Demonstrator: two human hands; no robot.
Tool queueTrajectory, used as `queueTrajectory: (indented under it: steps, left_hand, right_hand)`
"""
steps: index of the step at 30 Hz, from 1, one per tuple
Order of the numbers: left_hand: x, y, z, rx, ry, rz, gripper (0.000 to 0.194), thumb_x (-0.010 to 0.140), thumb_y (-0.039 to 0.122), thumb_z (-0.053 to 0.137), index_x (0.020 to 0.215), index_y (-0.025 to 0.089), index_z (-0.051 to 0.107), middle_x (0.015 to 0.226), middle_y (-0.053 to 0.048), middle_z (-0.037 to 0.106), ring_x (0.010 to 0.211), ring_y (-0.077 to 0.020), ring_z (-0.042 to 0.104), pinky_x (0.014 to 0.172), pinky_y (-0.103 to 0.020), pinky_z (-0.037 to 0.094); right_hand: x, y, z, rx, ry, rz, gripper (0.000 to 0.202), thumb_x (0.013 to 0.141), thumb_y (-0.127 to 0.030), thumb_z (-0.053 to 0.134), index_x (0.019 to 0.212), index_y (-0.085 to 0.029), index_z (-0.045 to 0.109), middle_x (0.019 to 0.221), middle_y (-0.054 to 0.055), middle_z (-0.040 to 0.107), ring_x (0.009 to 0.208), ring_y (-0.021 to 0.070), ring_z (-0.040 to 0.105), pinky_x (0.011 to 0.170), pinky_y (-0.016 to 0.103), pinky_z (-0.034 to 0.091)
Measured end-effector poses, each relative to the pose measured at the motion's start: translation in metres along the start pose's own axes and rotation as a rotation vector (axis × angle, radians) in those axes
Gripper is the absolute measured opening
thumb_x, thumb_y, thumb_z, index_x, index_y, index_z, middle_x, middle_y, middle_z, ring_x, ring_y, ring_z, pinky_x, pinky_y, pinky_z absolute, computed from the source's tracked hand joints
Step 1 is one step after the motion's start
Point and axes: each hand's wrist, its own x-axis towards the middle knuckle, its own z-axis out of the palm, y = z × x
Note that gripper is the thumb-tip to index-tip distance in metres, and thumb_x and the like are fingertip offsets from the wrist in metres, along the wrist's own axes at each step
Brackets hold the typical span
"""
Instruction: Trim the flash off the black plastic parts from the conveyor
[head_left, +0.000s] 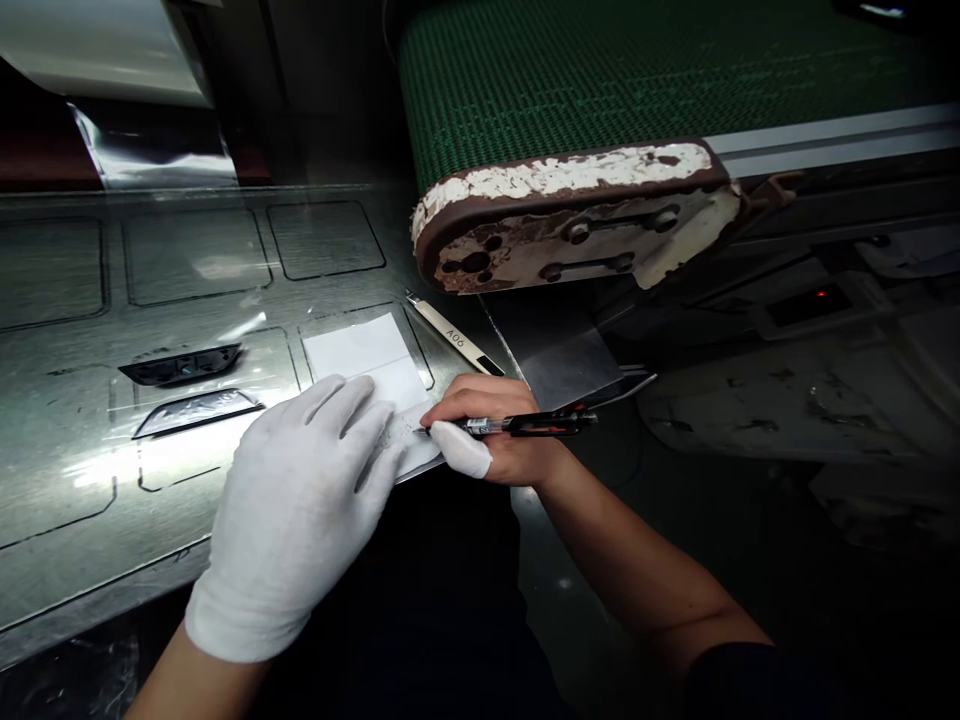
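Observation:
My left hand (300,500), in a white glove, lies on a white paper pad (364,350) with its fingers spread and nothing held. My right hand (495,430) is bare except for a white cover on the thumb, and it grips a black pen (540,424) with the tip on the pad's lower part. Just beyond the right hand, a beige cutter (454,333) marked A06 lies at a slant. Two dark molded parts, one (184,365) above the other (196,411), rest left of the pad.
Black outlines mark the metal table (45,400). A green conveyor belt (600,70) with a chipped end plate (570,220) juts in at the upper right. A film roll (105,50) stands at the upper left. Clear plastic sheets (559,350) lie right of the cutter.

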Motion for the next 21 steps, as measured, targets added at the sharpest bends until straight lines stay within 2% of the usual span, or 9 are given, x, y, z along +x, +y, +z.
queueTrajectory:
  steps: [13, 21]
  left_hand:
    - [0.0008, 0.0011, 0.0001, -0.019, -0.007, 0.004, 0.015, 0.103, 0.032, 0.049, 0.108, 0.023, 0.061, 0.113, -0.009, 0.065, 0.102, -0.0321, 0.059, 0.084, -0.048, 0.044]
    - [-0.0001, 0.0002, -0.0012, -0.02, -0.003, 0.0, 0.015, 0.102, 0.031, 0.05, 0.107, 0.022, 0.061, 0.112, -0.009, 0.065, 0.102, -0.0319, 0.059, 0.083, -0.049, 0.044]
  right_hand:
    - [0.0016, -0.002, 0.0, -0.048, -0.023, -0.026, 0.009, 0.09, -0.018, 0.068, 0.09, -0.018, 0.076, 0.079, 0.003, 0.075, 0.07, 0.0139, 0.068, 0.064, 0.027, 0.054]
    - [0.0, -0.0028, -0.0013, -0.029, -0.024, 0.036, 0.011, 0.091, -0.019, 0.067, 0.086, -0.018, 0.077, 0.078, 0.003, 0.074, 0.069, 0.0141, 0.068, 0.064, 0.027, 0.054]
